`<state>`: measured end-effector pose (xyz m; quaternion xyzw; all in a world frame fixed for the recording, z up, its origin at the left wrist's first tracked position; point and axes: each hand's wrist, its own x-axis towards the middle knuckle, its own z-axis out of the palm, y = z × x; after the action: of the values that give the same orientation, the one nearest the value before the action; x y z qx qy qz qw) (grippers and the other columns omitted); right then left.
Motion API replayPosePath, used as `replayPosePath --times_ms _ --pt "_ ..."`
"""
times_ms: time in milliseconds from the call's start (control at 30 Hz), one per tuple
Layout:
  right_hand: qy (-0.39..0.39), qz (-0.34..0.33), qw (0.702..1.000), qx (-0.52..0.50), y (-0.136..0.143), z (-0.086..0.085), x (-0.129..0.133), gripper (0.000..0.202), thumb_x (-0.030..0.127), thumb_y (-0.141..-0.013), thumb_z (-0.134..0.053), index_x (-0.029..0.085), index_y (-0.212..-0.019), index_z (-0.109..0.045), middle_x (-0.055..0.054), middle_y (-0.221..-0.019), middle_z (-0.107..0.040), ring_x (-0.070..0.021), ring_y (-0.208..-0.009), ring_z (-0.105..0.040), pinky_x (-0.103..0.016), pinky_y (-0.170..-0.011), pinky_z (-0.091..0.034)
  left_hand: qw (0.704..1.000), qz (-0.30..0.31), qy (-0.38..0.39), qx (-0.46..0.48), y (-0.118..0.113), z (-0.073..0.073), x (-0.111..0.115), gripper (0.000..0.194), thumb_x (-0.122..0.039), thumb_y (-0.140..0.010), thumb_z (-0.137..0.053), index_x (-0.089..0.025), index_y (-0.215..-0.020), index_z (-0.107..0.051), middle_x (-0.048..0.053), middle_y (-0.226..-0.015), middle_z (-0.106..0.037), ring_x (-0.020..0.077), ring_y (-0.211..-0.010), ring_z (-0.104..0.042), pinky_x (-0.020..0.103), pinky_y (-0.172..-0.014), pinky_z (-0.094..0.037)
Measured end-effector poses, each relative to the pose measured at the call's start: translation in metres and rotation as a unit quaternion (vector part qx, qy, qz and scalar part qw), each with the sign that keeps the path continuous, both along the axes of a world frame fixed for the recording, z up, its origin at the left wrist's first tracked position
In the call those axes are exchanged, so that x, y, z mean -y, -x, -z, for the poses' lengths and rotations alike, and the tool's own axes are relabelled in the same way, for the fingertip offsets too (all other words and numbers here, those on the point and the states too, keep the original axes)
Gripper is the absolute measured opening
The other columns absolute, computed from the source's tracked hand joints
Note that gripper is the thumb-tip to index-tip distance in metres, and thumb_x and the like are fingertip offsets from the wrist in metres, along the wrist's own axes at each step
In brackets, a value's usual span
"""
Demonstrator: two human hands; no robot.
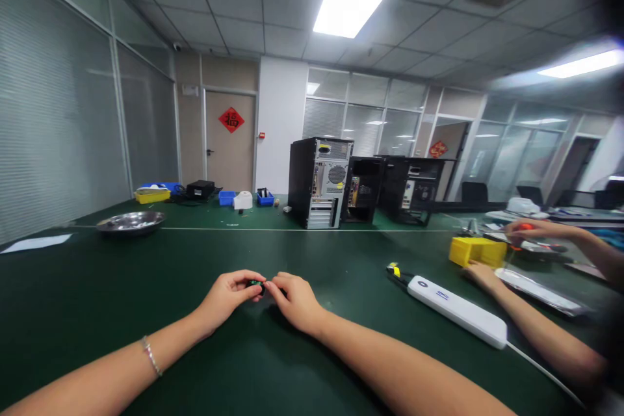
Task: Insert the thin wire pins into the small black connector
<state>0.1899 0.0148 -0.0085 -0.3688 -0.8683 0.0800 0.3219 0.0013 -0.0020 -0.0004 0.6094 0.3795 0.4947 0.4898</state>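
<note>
Just above the green tabletop [195, 292], my left hand [229, 296] pinches a small dark piece with green on it [256, 284] between thumb and fingers. It is too small and too covered to name. My right hand [295, 299] meets it from the other side, its thumb and fingertips closed at the piece's right end. Something dark shows under the right fingers, but I cannot make out what it is. Both forearms rest low over the table, and a bracelet circles the left wrist.
A metal bowl [131, 223] and white paper [36, 243] lie left. Computer cases [322, 182] stand at the back. To the right are a white power strip [458, 309] with its cord, a yellow bin [475, 252], and a co-worker's hands [482, 274], one holding an orange-handled tool.
</note>
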Motion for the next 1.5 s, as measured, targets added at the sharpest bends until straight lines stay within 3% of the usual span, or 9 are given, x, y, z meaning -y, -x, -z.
replayPosePath --times_ms 367,567,667,767,933,1033,1167,1333,1500 --pt "0.002 0.014 1.0 -0.017 -0.002 0.001 0.0 0.036 0.034 -0.099 -0.037 0.018 -0.08 -0.063 -0.001 -0.077 -0.058 -0.0119 -0.074 -0.053 -0.022 -0.068 -0.036 0.999 -0.028 -0.017 0.003 0.004 0.006 -0.006 0.031 -0.03 -0.071 -0.072 -0.017 -0.097 -0.062 0.004 -0.093 -0.067 0.0174 -0.086 -0.063 0.031 -0.083 -0.049" --pt "0.008 0.016 1.0 -0.014 -0.003 0.002 -0.001 0.033 0.032 -0.098 -0.038 0.019 -0.082 -0.063 -0.001 -0.078 -0.058 -0.0116 -0.074 -0.053 -0.022 -0.068 -0.036 0.999 -0.036 0.004 0.004 0.003 0.006 -0.008 0.033 -0.032 -0.07 -0.071 -0.017 -0.095 -0.056 0.008 -0.106 -0.064 0.0169 -0.085 -0.061 0.031 -0.079 -0.048" --pt "0.007 0.015 1.0 -0.015 -0.002 0.002 -0.002 0.033 0.032 -0.098 -0.039 0.018 -0.08 -0.063 -0.001 -0.077 -0.057 -0.0115 -0.074 -0.053 -0.022 -0.068 -0.036 0.998 -0.033 0.003 -0.049 0.004 0.004 -0.006 0.039 -0.033 -0.073 -0.067 -0.016 -0.107 -0.058 0.002 -0.086 -0.064 0.0149 -0.075 -0.058 0.027 -0.072 -0.045" --pt "0.006 0.016 1.0 -0.018 -0.002 0.001 -0.002 0.033 0.031 -0.098 -0.039 0.018 -0.081 -0.064 -0.001 -0.078 -0.058 -0.0115 -0.075 -0.053 -0.022 -0.069 -0.037 0.995 -0.021 -0.004 -0.096 0.004 0.004 -0.005 0.046 -0.036 -0.077 -0.063 -0.015 -0.117 -0.055 -0.003 -0.067 -0.056 0.0137 -0.067 -0.054 0.025 -0.066 -0.042" --pt "0.008 0.025 0.999 -0.042 -0.002 0.0 -0.002 0.034 0.031 -0.098 -0.038 0.018 -0.082 -0.065 -0.002 -0.079 -0.061 -0.0118 -0.076 -0.055 -0.021 -0.07 -0.038 0.989 0.01 -0.051 -0.139 0.004 0.007 -0.006 0.043 -0.038 -0.078 -0.061 -0.014 -0.112 -0.054 0.0 -0.077 -0.058 0.0152 -0.072 -0.055 0.027 -0.068 -0.045" --pt "0.004 0.028 0.998 -0.05 -0.003 0.0 -0.002 0.032 0.03 -0.098 -0.039 0.019 -0.083 -0.065 -0.002 -0.08 -0.062 -0.0122 -0.077 -0.056 -0.021 -0.071 -0.039 0.969 0.001 -0.096 -0.227 0.005 0.007 -0.005 0.035 -0.037 -0.08 -0.058 -0.014 -0.107 -0.058 0.003 -0.081 -0.061 0.0177 -0.076 -0.057 0.031 -0.073 -0.046" --pt "0.002 0.035 0.998 -0.052 -0.003 0.0 -0.002 0.032 0.03 -0.097 -0.04 0.019 -0.083 -0.066 -0.002 -0.08 -0.063 -0.0122 -0.078 -0.057 -0.021 -0.071 -0.039 0.91 -0.01 -0.18 -0.373 0.004 0.003 0.0 0.027 -0.033 -0.081 -0.058 -0.018 -0.103 -0.065 0.007 -0.097 -0.065 0.0229 -0.09 -0.057 0.037 -0.085 -0.044" --pt "0.002 0.028 0.998 -0.052 -0.003 -0.001 -0.001 0.032 0.03 -0.097 -0.04 0.019 -0.082 -0.066 -0.001 -0.08 -0.063 -0.0118 -0.078 -0.058 -0.02 -0.072 -0.039 0.881 0.002 -0.228 -0.415 0.003 0.001 0.004 0.028 -0.031 -0.085 -0.053 -0.021 -0.109 -0.064 0.008 -0.105 -0.064 0.0241 -0.099 -0.055 0.038 -0.091 -0.042" --pt "0.005 0.03 0.998 -0.052 -0.004 0.0 -0.001 0.032 0.031 -0.097 -0.041 0.02 -0.081 -0.067 -0.001 -0.079 -0.062 -0.0117 -0.078 -0.058 -0.021 -0.07 -0.039 0.859 0.004 -0.267 -0.437 0.006 0.003 0.003 0.029 -0.03 -0.092 -0.043 -0.022 -0.103 -0.069 0.007 -0.097 -0.062 0.0228 -0.094 -0.055 0.036 -0.087 -0.043"
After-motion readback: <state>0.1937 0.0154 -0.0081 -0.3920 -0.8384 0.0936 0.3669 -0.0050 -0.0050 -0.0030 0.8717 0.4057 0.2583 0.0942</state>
